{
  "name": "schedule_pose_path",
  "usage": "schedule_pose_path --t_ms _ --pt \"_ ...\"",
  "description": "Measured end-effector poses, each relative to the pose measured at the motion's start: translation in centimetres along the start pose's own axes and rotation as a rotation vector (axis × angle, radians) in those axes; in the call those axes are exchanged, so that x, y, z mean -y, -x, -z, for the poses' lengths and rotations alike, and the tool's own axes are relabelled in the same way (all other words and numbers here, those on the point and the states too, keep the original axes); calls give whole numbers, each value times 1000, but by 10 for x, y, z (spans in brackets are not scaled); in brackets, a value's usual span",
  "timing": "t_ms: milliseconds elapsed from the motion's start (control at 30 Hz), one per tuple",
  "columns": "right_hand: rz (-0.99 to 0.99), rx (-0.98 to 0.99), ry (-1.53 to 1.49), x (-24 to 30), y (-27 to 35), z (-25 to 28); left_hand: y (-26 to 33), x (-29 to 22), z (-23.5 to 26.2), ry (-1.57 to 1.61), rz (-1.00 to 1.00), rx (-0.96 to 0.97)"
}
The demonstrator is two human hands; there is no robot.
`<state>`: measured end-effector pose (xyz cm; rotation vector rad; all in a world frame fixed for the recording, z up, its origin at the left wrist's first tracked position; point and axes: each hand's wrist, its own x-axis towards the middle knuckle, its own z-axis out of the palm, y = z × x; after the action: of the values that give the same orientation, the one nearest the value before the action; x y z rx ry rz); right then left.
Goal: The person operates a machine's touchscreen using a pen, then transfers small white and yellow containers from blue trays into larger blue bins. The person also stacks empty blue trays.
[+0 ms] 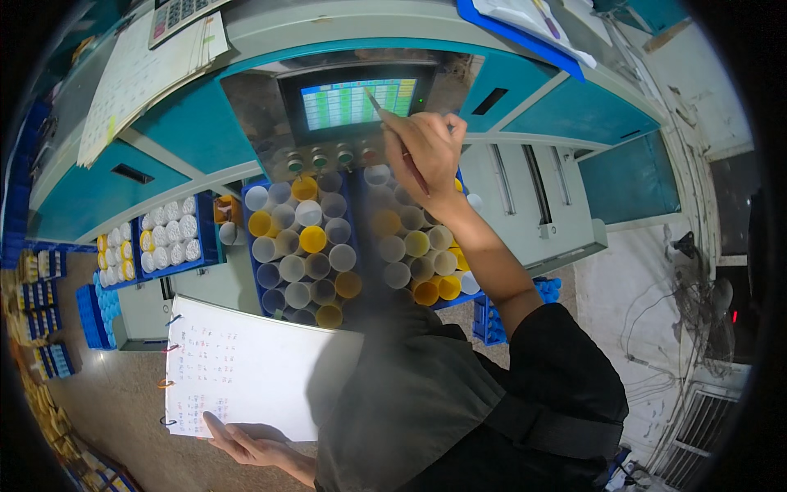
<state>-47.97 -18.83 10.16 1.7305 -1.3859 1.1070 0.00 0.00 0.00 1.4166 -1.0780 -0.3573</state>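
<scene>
A ring-bound notebook [279, 361] with colored rings hangs open at the lower left, its page carrying rows of red and blue handwriting. Its lower edge is gripped by my left hand [254, 447], the thumb lying over the page and the other fingers partly hidden. Higher up, my right hand [426, 148] is closed around a dark red pen [416, 174]. The pen's tip points at a lit touchscreen [344, 102] showing a green, white and yellow grid. Whether the tip touches the glass, I cannot tell.
Push buttons [343, 153] sit below the screen on the teal machine [184, 123]. Blue crates [351, 209] beneath hold many upright white and yellow tubes [312, 239]. Papers [147, 78] and a calculator [176, 18] lie on top, with a blue clipboard [525, 37] at the right.
</scene>
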Motion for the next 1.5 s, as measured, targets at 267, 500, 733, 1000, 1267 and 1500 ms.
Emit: schedule_pose_path --t_ms 267,500,733,1000,1267,1500 --pt "-38 -45 16 -1 -6 -2 -1 -4 -4 -114 -39 -12" --pt "-70 -68 59 -11 -7 -11 -3 -10 -9 -54 -18 -19" --pt "-84 -50 19 -19 -5 -16 -5 -24 -17 -79 -10 -44" --pt "-82 25 -82 -12 1 -22 -8 -32 -24 -117 -5 -54" --pt "-53 45 -84 -14 5 -22 -8 -37 -28 -207 -7 -51" --pt "-126 94 -62 -22 6 -27 -8 -43 -31 -182 -5 -24"
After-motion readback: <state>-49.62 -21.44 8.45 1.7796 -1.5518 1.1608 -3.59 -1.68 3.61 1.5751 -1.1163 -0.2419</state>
